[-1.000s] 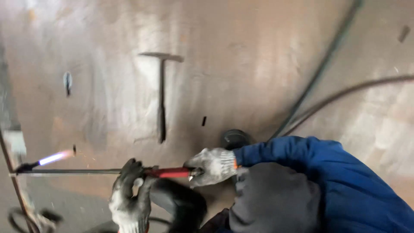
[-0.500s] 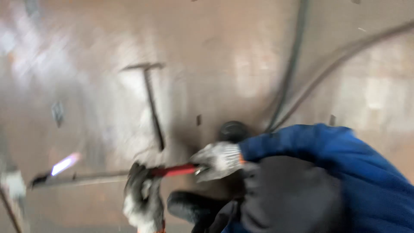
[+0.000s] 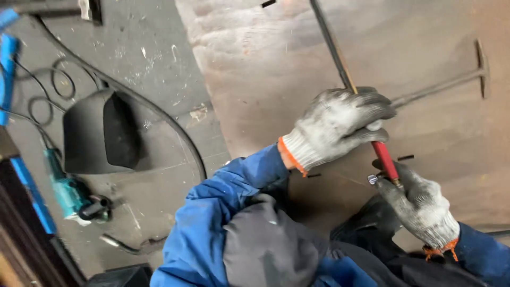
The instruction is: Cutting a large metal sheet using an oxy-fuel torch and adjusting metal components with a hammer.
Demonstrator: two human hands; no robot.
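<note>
My left hand (image 3: pixel 336 125), in a dirty white knit glove, is closed around the thin metal tube of a cutting torch (image 3: pixel 330 42), just above its red handle (image 3: pixel 383 157). The tube runs up and left out of the top of the frame, so its tip is not in view. Below the red handle, my right hand (image 3: pixel 419 208), gloved the same way, grips the torch's lower end by a small valve. Both arms wear blue sleeves. The torch lies over a large rusty steel plate (image 3: pixel 255 69).
A T-shaped metal bar (image 3: pixel 449 84) lies on the plate at the right. On the concrete floor to the left are a dark welding mask (image 3: pixel 101 133), a teal angle grinder (image 3: pixel 68 194), a black hose (image 3: pixel 170 125) and thin coiled cables (image 3: pixel 48 90).
The view has swung round, so the plate now fills the upper right and the floor shows at left. The torch flame has left the frame. Both hands stay on the torch.
</note>
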